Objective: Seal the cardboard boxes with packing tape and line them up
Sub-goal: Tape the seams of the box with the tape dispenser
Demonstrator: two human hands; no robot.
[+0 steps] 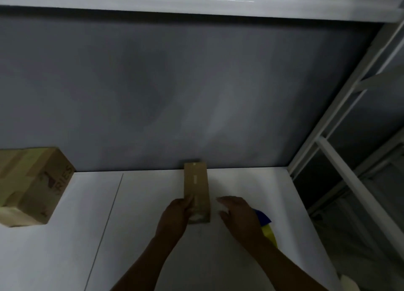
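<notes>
Narrow cardboard box (196, 188) flat on white table (142, 225), far end at grey wall (175, 83). Closed, pale strip down the lid; contents unseen. Left hand (176, 214) gripping its near left edge. Right hand (238, 214) spread wide just beside, over blue-yellow item (265, 224). Larger taped box (37, 185) well apart, far left, wide stretch of tabletop between. White metal frame (341, 159) along right edge.

The left hand (175, 214) and the right hand (238, 216) are bare, and the forearms (144, 264) are bare too, to the picture's edge.
</notes>
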